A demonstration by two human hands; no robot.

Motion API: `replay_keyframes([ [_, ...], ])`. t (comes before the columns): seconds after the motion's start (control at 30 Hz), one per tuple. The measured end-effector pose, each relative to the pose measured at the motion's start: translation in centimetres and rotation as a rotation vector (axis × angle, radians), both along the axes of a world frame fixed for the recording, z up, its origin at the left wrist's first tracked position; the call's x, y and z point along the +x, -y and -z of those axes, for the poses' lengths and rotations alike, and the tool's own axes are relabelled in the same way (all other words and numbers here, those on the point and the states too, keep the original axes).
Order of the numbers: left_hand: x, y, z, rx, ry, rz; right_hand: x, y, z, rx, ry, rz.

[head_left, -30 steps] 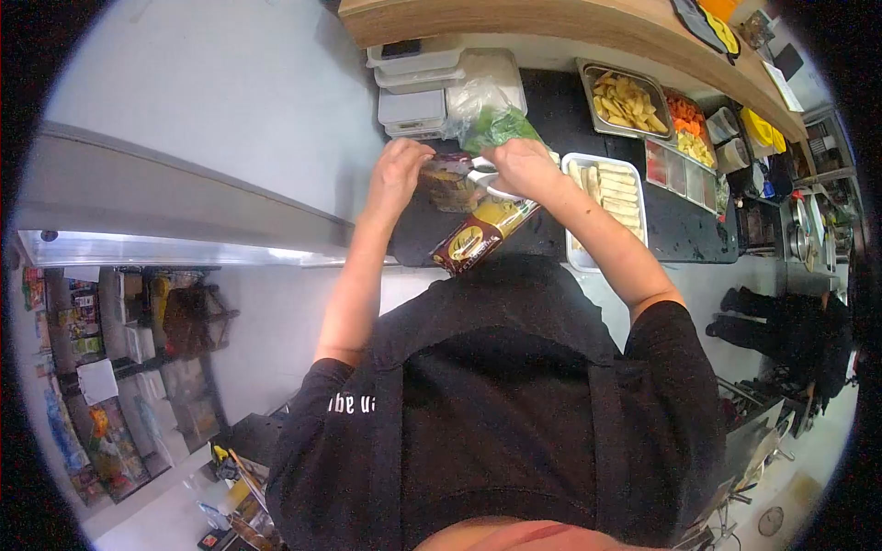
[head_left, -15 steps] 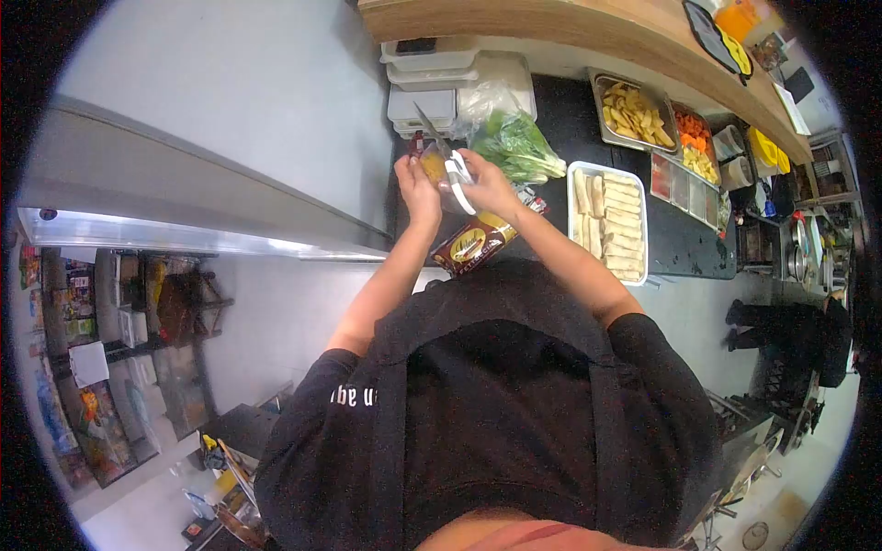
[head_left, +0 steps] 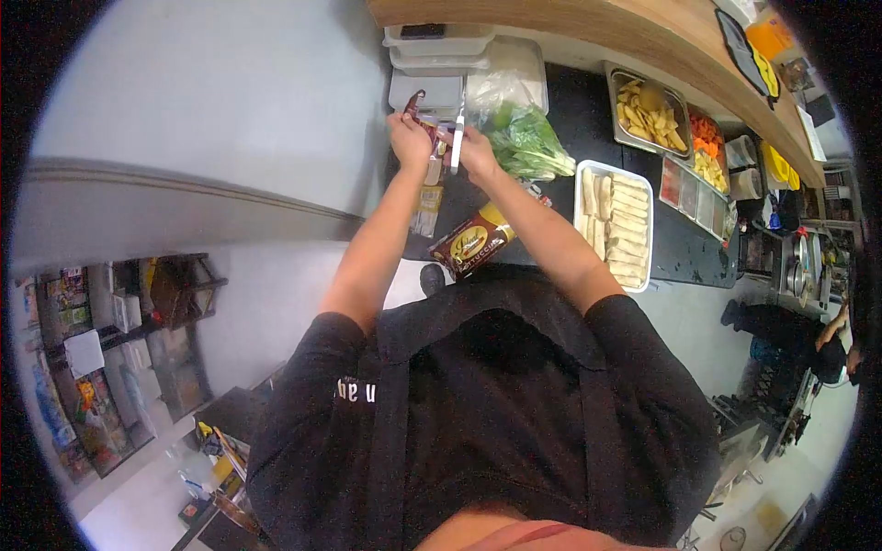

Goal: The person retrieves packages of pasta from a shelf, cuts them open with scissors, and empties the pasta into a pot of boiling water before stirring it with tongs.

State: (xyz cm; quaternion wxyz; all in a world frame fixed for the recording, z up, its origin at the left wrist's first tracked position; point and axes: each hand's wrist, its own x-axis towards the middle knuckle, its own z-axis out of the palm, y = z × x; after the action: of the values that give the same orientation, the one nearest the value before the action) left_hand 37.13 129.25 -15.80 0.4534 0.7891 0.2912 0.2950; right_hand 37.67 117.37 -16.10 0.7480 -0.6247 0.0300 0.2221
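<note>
My left hand [head_left: 411,142] is closed around a brown-and-clear plastic packet [head_left: 424,125], whose crumpled top end sticks up past the fingers. White-handled scissors [head_left: 457,138] are in my right hand [head_left: 474,154], seen nearly edge-on with the blades pointing away from me. Both hands are close together over the counter's left end. Below them lies a brown and yellow pasta packet [head_left: 473,241]. A clear and yellow piece of packaging [head_left: 427,209] shows under my left wrist; whether it belongs to the held packet I cannot tell. Leafy greens [head_left: 531,145] lie right of my right hand.
A white tray of rolled pastries [head_left: 614,228] stands to the right. Behind it are a metal pan of potato wedges [head_left: 652,115] and cut carrots [head_left: 706,136]. Stacked lidded containers [head_left: 432,57] stand at the back left. A wooden shelf [head_left: 597,23] overhangs the counter. Another person [head_left: 790,335] is far right.
The scissors have turned from pointing up-left with their handle loops showing to nearly edge-on and upright. Both hands have moved slightly away from me, and the packet's brown top now shows more.
</note>
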Motion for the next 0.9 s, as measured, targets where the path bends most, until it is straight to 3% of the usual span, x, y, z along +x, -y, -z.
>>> replay_keyframes([
  [0.13, -1.5, 0.3, 1.8, 0.041, -0.165, 0.076, -2.3, 0.4, 2.5, 0.058, -0.182, 0.008],
  [0.23, -2.6, -0.2, 4.9, 0.161, -0.195, 0.106, -3.2, 1.0, 3.7, -0.014, -0.189, -0.107],
  [0.4, -4.3, -1.3, 8.9, 0.151, -0.250, 0.173, -2.2, 2.2, 8.7, -0.082, -0.210, -0.216],
  [0.47, -5.5, -1.6, 9.3, 0.001, -0.209, 0.235, -0.9, 3.4, 11.7, -0.256, 0.033, -0.283],
  [0.53, -7.6, -1.4, 7.5, 0.091, -0.228, 0.239, -0.4, 5.7, 9.9, -0.328, 0.118, -0.315],
  [0.6, -10.2, -1.2, 6.4, 0.073, -0.127, 0.343, -1.1, 9.2, 4.8, -0.138, 0.002, -0.311],
  [0.67, -13.6, -0.8, 6.8, 0.167, -0.131, 0.355, -1.8, 13.4, -0.1, -0.408, 0.100, -0.359],
  [0.73, -17.2, -0.4, 7.1, 0.260, -0.141, 0.356, -1.8, 18.5, 3.5, -0.589, 0.442, -0.320],
  [0.8, -20.1, 0.1, 6.9, -0.047, -0.459, 0.435, -3.2, 21.7, 2.8, -0.661, 0.273, -0.299],
  [0.83, -21.2, 0.6, 6.7, -0.048, -0.457, 0.429, -3.3, 22.2, 3.6, -0.660, 0.277, -0.303],
  [0.9, -22.8, 2.1, 6.6, -0.020, -0.651, 0.503, -4.3, 22.7, 4.6, -1.043, 0.538, -0.176],
])
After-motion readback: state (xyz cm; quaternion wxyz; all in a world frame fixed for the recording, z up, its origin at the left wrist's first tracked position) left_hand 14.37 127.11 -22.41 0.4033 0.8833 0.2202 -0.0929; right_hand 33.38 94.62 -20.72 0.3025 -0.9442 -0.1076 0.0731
